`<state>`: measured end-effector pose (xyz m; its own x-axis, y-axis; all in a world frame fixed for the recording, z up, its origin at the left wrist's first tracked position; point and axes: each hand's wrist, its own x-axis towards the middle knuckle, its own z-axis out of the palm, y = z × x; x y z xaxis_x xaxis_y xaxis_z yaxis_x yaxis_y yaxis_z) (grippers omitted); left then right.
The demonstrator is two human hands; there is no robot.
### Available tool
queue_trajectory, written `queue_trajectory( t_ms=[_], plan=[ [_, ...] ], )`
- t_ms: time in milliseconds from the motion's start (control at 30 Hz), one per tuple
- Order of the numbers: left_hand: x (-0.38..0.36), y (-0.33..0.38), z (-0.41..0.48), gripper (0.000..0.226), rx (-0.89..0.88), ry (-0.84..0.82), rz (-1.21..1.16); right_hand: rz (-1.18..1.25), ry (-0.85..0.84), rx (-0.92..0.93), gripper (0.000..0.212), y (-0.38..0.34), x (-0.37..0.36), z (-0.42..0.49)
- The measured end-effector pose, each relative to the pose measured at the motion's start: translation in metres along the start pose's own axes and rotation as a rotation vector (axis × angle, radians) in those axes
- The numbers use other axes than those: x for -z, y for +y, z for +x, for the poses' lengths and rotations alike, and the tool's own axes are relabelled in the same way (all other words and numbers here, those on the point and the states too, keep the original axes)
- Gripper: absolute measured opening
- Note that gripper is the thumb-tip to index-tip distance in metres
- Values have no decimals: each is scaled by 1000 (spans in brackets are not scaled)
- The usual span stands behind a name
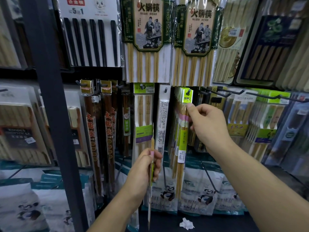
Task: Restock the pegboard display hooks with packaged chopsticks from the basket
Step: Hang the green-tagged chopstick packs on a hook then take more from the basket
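Observation:
My right hand (206, 124) pinches the top of a narrow chopstick pack with a lime-green header (182, 131), which hangs on a dark peg hook (189, 91) in the middle row of the pegboard. My left hand (143, 169) is closed around another thin chopstick pack (151, 181), held upright and edge-on below and left of that hook. Its tip points down toward the floor. The basket is out of sight.
Large bamboo chopstick packs (145, 39) hang above. Brown packs (93, 131) hang at the left behind a dark upright post (50, 97). An empty hook (234, 93) juts out at the right. Panda-printed bags (204, 195) fill the bottom row. A crumpled paper (187, 223) lies on the floor.

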<state>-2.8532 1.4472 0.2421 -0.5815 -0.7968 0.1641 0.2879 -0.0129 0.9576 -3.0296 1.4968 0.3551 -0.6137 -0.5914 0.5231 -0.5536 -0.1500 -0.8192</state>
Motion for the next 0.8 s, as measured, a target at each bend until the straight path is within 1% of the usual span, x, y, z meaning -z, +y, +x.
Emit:
queue_trajectory(
  t_ms=[100, 233, 333, 400, 500, 567, 633, 700, 800],
  plan=[
    [-3, 1, -1, 26, -1, 1, 30, -58, -4, 33, 37, 3, -2, -1],
    [-4, 5, -5, 27, -13, 43, 107, -69, -9, 18, 29, 7, -1, -3],
    [-8, 16, -6, 22, -73, 47, 144, -49, 15, 39, 25, 8, 5, -10],
    [-14, 25, -5, 20, -131, 25, 178, 10, -45, 70, 24, 3, 10, -18],
    [-27, 39, -2, 23, -211, -35, 257, 75, -197, 147, 16, -6, 12, -27],
    [-35, 47, 4, 25, -259, -62, 308, 72, -235, 183, 12, -11, 13, -27],
    [-42, 56, 11, 25, -288, -66, 338, 96, -219, 181, 16, -14, 13, -22],
    [-49, 64, 18, 24, -313, -54, 377, 146, -162, 152, 18, -18, 15, -14],
    [-54, 70, 27, 13, -346, -20, 571, 173, -54, 89, 21, -23, 16, 3]
  ],
)
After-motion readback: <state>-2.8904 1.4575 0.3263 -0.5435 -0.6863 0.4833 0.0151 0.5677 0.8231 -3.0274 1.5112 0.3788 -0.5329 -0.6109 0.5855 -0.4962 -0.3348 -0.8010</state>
